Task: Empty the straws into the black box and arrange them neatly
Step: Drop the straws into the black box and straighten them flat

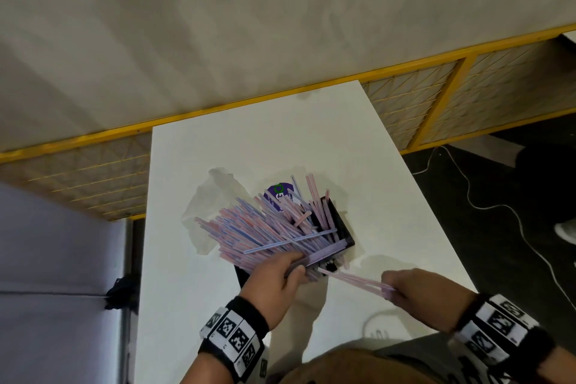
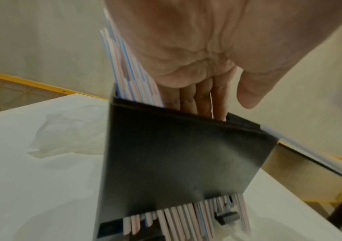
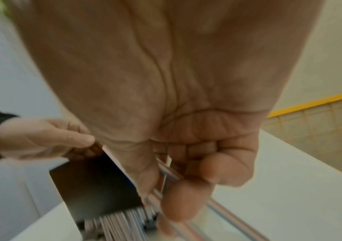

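Head view: a person's left hand [image 1: 274,280] reaches forward over the near rim of the black box [image 1: 338,223] on the white table [image 1: 249,140], fingers among the mass of pink-and-blue striped straws [image 1: 265,227] that fan out of the box toward the left, the thumb on a bundle at the box's near edge. The right hand [image 1: 417,293] sits just right of the box, fingers curled, pinching a few loose straws [image 1: 358,281] that run from its fingertips back to the box's near corner. A crumpled clear plastic bag [image 1: 212,196] lies behind the straws; a purple label [image 1: 278,192] shows beyond them, its print too small to read. Both wrists wear black bands with marker tiles.

Left wrist view: the left hand [image 2: 196,53] points down into the box [image 2: 182,156], its fingers [image 2: 205,101] lying straight against the straws [image 2: 128,81] inside; the fingertips are hidden behind the front wall. Straw ends [image 2: 182,220] show through an opening at the bottom. The picture is motion-blurred at right.

Right wrist view: the right hand [image 3: 165,97] fills the frame, thumb and forefinger closed on several straws [image 3: 227,210]; the remaining fingers are tucked out of sight. The left hand [image 3: 42,138] shows at the box's [image 3: 95,182] top edge.
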A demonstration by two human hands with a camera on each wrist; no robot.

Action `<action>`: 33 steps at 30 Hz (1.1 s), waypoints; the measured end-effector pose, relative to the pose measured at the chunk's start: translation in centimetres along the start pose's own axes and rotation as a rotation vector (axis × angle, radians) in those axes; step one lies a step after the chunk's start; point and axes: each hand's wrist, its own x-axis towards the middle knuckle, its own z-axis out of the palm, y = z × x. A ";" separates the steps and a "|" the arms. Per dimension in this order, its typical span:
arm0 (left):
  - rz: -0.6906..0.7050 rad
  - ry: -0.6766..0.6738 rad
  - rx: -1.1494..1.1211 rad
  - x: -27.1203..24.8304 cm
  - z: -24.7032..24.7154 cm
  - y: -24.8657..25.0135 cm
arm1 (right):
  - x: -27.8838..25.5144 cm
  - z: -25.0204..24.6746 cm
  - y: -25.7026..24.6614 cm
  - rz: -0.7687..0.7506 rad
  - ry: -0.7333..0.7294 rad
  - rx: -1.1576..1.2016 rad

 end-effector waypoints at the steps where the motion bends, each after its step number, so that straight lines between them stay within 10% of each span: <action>1: -0.007 0.041 -0.028 -0.5 -0.4 -0.2 | -0.1 -1.0 -1.0 -0.060 0.038 0.031; 11: -0.213 0.252 -0.217 -3.2 -3.0 -2.4 | 4.2 -8.1 -12.1 -0.392 0.267 0.349; 20: -0.331 0.374 -0.555 -3.1 -2.8 -2.2 | 9.1 -4.5 -11.0 -0.317 0.286 0.208; 33: -0.556 0.380 -0.471 -2.3 -2.3 -1.7 | 9.5 -2.7 -11.3 -0.271 0.403 0.156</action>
